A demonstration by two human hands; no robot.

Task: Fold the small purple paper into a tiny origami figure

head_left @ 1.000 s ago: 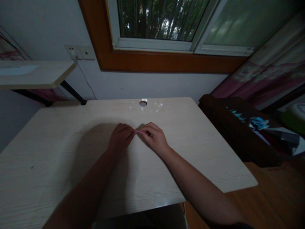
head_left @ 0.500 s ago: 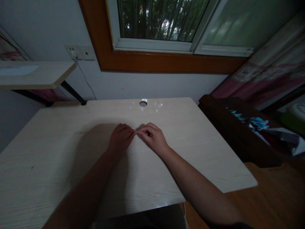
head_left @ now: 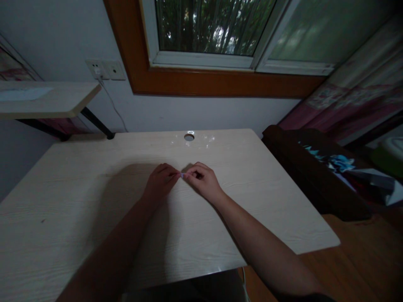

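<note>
A tiny pale purple piece point(head_left: 182, 175) shows between my fingertips over the middle of the desk point(head_left: 252, 201). It is too small and too covered by the fingers for me to tell its kind. My left hand point(head_left: 160, 181) pinches it from the left between thumb and forefinger. From the right, my right hand point(head_left: 203, 179) closes on it in the same kind of pinch, other fingers curled. The two hands nearly meet, close above the light wood-grain surface.
A round cable hole point(head_left: 189, 137) lies near the desk's back edge. At left a raised shelf point(head_left: 78, 98) stands on black legs. A dark wooden box point(head_left: 302, 167) with crumpled blue and white items sits beyond the right edge. The window point(head_left: 208, 33) is behind.
My left hand has shifted very slightly to the right, and a little more of the purple piece shows between the fingertips. My right hand is almost unmoved.
</note>
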